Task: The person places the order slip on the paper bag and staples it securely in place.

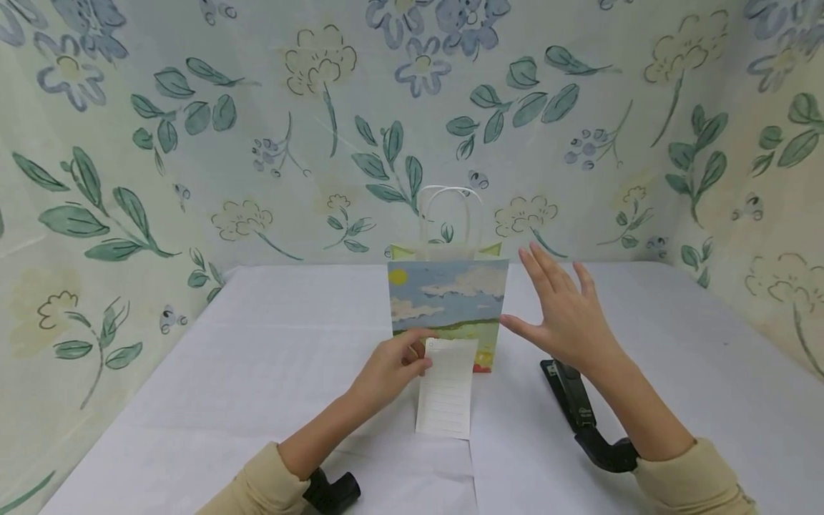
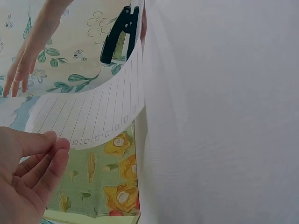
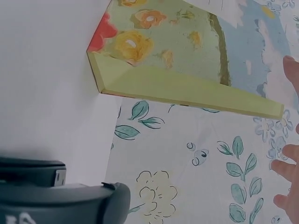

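My left hand [image 1: 389, 368] pinches a narrow lined paper slip [image 1: 445, 393] near its upper left corner, between thumb and fingers. Little checkboxes run along one edge of the slip [image 2: 100, 109], which curves in the left wrist view. Behind it stands a paper gift bag [image 1: 450, 293] with a painted sky and meadow, its lower front partly covered by the slip. Fingers spread, my right hand [image 1: 569, 322] is raised beside the bag, the thumb tip right at the bag's right edge; it holds nothing.
A black stapler [image 1: 571, 397] lies on the white-covered table [image 1: 270, 372], below my right hand. White handles [image 1: 450, 192] rise from the bag's top. Floral cloth [image 1: 257, 129] hangs behind and at both sides. Dark camera mounts [image 1: 331, 492] sit at the wrists.
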The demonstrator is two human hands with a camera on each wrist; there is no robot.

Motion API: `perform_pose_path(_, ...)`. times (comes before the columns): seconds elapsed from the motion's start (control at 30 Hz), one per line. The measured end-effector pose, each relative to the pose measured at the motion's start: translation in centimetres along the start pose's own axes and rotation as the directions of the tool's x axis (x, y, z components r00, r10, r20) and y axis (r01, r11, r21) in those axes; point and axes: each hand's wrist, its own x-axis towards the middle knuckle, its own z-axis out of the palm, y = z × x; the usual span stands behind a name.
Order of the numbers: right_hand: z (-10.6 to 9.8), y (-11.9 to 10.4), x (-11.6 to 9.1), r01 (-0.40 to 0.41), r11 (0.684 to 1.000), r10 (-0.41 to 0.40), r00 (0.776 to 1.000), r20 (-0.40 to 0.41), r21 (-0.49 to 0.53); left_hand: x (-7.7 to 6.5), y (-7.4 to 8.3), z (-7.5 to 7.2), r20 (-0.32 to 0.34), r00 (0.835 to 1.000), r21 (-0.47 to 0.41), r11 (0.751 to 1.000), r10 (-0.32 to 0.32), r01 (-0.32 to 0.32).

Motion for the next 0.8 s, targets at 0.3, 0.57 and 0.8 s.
perform_pose_path(0.3, -0.1, -0.7, 0.6, -0.006, 1.000, 0.006, 1.000, -0.002, 0.022, 0.7, 0.8, -0.5, -0.038, 0.999, -0.006, 1.000, 0.030, -0.031)
perform_pose_path(0.57, 0.0, -1.3, 1.2, -0.007, 0.998, 0.009, 1.000, -0.028, 0.061, 1.2, 1.3, -0.5, -0.085, 0.993, 0.039, 0.996, 0.084, -0.081)
perform_pose_path(0.8, 0.3, -1.6, 1.6, -0.009, 0.997, 0.013, 0.999, -0.038, 0.081, 1.5, 1.4, -0.6, -0.109, 0.989, 0.069, 0.994, 0.096, -0.089)
